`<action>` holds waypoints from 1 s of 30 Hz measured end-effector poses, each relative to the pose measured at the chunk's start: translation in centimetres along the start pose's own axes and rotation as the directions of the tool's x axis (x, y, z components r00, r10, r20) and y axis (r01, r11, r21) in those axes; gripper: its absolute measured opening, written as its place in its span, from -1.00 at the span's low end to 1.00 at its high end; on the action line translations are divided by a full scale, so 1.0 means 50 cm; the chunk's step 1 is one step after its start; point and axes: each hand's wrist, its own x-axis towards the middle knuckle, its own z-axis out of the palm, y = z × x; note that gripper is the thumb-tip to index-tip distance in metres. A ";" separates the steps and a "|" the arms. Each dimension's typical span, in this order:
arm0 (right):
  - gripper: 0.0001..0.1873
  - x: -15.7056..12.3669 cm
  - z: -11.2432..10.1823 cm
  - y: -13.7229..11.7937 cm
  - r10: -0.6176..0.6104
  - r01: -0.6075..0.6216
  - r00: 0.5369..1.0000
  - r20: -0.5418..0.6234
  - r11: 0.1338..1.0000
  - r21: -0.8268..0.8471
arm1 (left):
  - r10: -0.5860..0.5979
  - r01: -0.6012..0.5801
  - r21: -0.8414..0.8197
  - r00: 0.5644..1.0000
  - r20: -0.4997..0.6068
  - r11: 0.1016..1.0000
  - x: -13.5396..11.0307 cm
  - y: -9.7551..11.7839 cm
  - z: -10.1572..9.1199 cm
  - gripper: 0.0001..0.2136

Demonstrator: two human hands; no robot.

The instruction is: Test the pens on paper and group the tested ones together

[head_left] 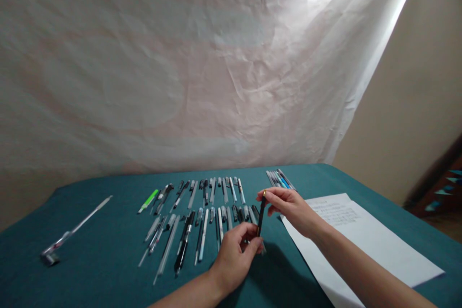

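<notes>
Left hand [234, 257]: fingers closed on the lower end of the dark pen [261, 219]. Right hand [290, 207] pinches its top. Pen is near upright, just above the counter [108, 260]. Probably light, stiff and slick, so grip mid-barrel. Rows of pens [185, 243] lie beyond, paper [361, 240] to the right.

Teal surface [108, 269], rows of pens [202, 221] mostly black, white, clear.
Black pen [261, 215] at centre, gold tip; neon green highlighter [147, 200] left of the rows; blue-accented pens [283, 180] above right of centre; white paper [378, 250] lower right, faint grey writing; off-white wrinkled backdrop [180, 57] across the top; beige wall [415, 106] right.
</notes>
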 end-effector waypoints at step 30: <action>-0.71 0.003 -0.001 0.017 0.066 -0.061 0.997 -0.033 0.987 0.152 | -0.019 0.019 -0.008 1.000 0.003 1.000 0.001 -0.003 0.002 -0.86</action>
